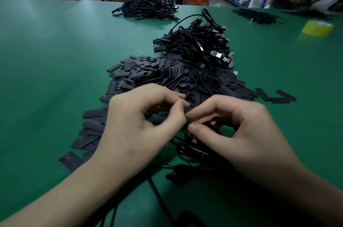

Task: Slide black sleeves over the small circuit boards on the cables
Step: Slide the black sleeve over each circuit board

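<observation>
In the lower centre, the left hand (137,120) pinches a black sleeve (159,120); the right hand (241,133) pinches a cable (187,149), fingertips meeting.

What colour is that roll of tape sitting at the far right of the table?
The roll of tape is yellow; the head view shows it, slightly blurred.

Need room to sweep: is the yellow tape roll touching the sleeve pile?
Apart. Head view shows bare green table between the tape roll and the sleeve pile.

L hand (135,128), R hand (243,133), forearms (70,200) bare.
</observation>
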A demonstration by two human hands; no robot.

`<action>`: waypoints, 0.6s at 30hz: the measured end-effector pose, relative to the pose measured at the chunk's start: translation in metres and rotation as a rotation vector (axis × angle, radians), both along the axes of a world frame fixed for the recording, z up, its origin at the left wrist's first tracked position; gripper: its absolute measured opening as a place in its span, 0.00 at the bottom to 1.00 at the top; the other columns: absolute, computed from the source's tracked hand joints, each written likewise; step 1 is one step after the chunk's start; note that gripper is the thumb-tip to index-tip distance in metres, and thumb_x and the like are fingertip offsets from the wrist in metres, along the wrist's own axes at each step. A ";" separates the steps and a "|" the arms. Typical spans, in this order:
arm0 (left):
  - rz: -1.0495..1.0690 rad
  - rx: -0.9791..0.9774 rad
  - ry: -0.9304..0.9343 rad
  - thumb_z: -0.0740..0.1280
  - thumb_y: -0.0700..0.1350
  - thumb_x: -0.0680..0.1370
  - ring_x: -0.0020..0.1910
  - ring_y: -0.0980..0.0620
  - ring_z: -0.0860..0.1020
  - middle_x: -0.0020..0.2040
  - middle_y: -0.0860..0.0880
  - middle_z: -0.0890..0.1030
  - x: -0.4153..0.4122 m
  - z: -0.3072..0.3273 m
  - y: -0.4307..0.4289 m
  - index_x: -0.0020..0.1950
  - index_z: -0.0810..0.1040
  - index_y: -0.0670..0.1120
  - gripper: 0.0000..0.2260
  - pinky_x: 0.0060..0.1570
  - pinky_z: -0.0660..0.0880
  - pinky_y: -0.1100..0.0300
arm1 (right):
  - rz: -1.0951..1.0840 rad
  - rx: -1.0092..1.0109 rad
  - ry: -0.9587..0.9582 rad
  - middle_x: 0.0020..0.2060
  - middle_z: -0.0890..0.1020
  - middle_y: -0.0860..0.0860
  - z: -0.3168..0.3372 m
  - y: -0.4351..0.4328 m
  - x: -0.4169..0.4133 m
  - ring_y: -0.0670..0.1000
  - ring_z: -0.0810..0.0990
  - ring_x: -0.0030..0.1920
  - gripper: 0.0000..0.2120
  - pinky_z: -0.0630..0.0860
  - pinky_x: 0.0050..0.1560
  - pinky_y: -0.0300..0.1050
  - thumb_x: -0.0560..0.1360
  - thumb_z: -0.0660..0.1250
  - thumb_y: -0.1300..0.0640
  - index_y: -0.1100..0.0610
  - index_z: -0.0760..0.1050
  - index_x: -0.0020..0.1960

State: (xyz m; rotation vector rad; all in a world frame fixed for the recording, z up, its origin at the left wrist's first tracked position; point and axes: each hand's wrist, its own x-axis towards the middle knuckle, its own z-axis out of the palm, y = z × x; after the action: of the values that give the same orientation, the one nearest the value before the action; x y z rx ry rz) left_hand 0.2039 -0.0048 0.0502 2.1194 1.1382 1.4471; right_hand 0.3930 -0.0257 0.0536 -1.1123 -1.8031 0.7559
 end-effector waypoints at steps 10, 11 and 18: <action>-0.135 -0.157 -0.073 0.79 0.52 0.69 0.59 0.57 0.82 0.58 0.56 0.84 -0.006 -0.005 0.003 0.67 0.79 0.50 0.27 0.61 0.78 0.60 | -0.058 0.081 -0.044 0.42 0.86 0.41 0.003 0.002 0.005 0.46 0.86 0.46 0.09 0.81 0.47 0.46 0.76 0.74 0.61 0.48 0.84 0.51; -0.143 -0.158 -0.096 0.79 0.52 0.69 0.59 0.56 0.82 0.58 0.56 0.84 -0.007 -0.005 0.003 0.67 0.78 0.50 0.28 0.61 0.78 0.60 | -0.047 0.084 -0.049 0.42 0.86 0.41 0.003 0.001 0.005 0.45 0.86 0.47 0.09 0.81 0.47 0.45 0.77 0.74 0.61 0.48 0.84 0.51; -0.165 -0.104 -0.156 0.78 0.46 0.71 0.60 0.49 0.82 0.60 0.51 0.84 -0.003 0.000 -0.001 0.65 0.78 0.46 0.23 0.62 0.78 0.55 | -0.014 0.119 0.020 0.42 0.86 0.44 0.005 -0.001 0.005 0.49 0.86 0.46 0.07 0.81 0.48 0.44 0.76 0.73 0.62 0.52 0.83 0.51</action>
State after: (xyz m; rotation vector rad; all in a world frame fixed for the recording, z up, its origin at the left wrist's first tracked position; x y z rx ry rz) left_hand 0.2007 -0.0057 0.0499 1.9430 0.9372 1.4179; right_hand 0.3976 -0.0268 0.0588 -1.0347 -1.7973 0.6402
